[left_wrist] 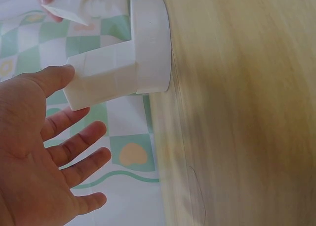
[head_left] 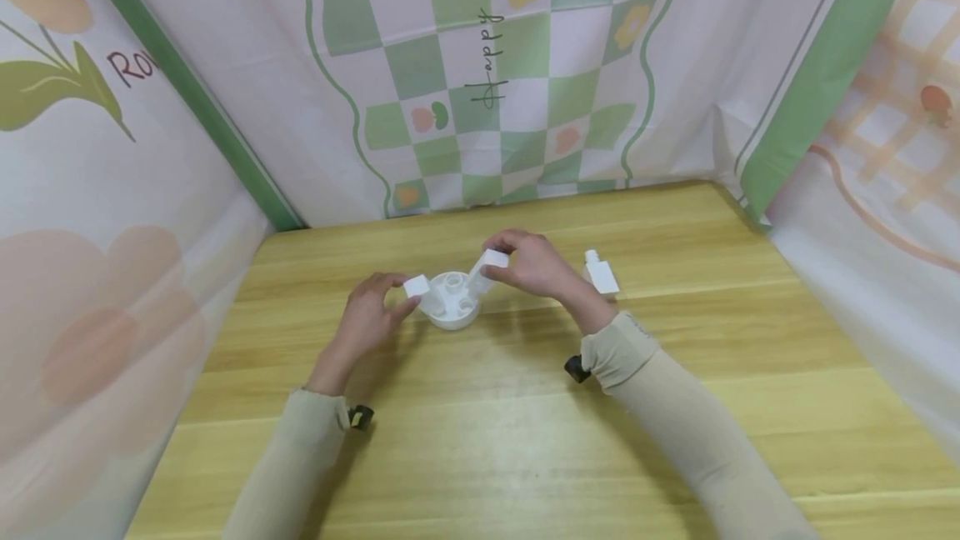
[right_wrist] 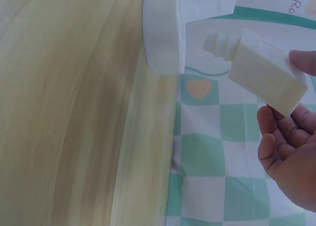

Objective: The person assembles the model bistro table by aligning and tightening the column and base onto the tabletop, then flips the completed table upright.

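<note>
A round white base [head_left: 452, 324] with raised ring-shaped sockets inside sits on the table between my hands. My left hand [head_left: 367, 315] pinches a boxy white bottle [left_wrist: 101, 76] between thumb and index finger, its other fingers spread. That bottle tilts, with its lower end in the base; its neck is hidden. On the other side, my right hand [head_left: 534, 263] grips a second white bottle [right_wrist: 269, 75] by its flat end. Its threaded neck [right_wrist: 219, 45] points down toward the base and stays apart from it in the right wrist view.
To the right of my right wrist, a third white bottle [head_left: 602, 276] is on the wooden table [head_left: 510, 440], its neck toward the back. Patterned cloth [head_left: 480, 140] hangs behind the table's far edge and along both sides.
</note>
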The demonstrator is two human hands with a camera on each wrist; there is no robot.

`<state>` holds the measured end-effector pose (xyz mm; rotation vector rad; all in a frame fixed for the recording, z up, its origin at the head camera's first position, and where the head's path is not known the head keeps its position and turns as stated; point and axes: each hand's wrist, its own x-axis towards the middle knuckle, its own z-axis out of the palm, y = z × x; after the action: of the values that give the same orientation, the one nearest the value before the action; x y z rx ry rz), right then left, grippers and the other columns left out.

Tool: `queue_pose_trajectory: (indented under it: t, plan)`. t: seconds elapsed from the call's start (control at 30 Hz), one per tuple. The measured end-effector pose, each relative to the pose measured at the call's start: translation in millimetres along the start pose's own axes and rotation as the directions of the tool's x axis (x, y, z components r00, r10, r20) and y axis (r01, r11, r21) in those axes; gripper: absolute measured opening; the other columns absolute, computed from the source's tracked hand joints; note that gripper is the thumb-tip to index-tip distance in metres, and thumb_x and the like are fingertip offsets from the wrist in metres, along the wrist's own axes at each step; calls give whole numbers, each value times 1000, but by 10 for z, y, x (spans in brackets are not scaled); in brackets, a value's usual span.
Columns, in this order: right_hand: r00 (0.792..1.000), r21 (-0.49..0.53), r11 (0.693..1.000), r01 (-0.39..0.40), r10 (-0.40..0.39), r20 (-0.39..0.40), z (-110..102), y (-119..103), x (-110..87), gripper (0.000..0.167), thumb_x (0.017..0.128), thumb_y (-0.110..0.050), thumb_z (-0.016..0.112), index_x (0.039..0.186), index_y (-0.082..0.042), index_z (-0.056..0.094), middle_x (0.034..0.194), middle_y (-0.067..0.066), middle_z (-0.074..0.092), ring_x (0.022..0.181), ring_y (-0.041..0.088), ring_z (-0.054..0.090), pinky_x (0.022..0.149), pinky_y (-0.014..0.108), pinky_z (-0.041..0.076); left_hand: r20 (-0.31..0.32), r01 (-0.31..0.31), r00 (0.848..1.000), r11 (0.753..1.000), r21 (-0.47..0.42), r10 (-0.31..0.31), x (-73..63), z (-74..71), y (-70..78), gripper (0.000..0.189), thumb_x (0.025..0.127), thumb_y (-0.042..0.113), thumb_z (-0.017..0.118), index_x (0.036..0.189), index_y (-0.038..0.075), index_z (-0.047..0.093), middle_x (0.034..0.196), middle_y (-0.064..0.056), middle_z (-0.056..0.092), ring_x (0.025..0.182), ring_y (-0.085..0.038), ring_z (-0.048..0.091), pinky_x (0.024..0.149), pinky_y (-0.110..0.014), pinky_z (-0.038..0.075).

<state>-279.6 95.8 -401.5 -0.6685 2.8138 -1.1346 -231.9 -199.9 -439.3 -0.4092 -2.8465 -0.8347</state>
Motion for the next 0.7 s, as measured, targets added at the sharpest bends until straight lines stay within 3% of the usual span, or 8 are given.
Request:
queue_pose_trajectory:
  t: [0.27,0.7]
  plan:
    - [999,-40,999,21,-19,29,82,-37,21,42,88,-40,74,120,-14,67,117,3,68,110,23,62,99,42,51,5,1,1000,1000,-10,-1,1,6,-8,48,94,40,67,129,8,61,127,-13,65,123,-35,59,111,-55,41]
    - [992,-143,982,121,-116,42,198,-105,37,45,87,-38,74,122,-11,66,120,6,68,111,24,63,100,42,51,-23,-10,1000,1000,4,10,1,6,14,44,93,36,70,125,7,64,123,-15,67,117,-36,61,107,-55,44]
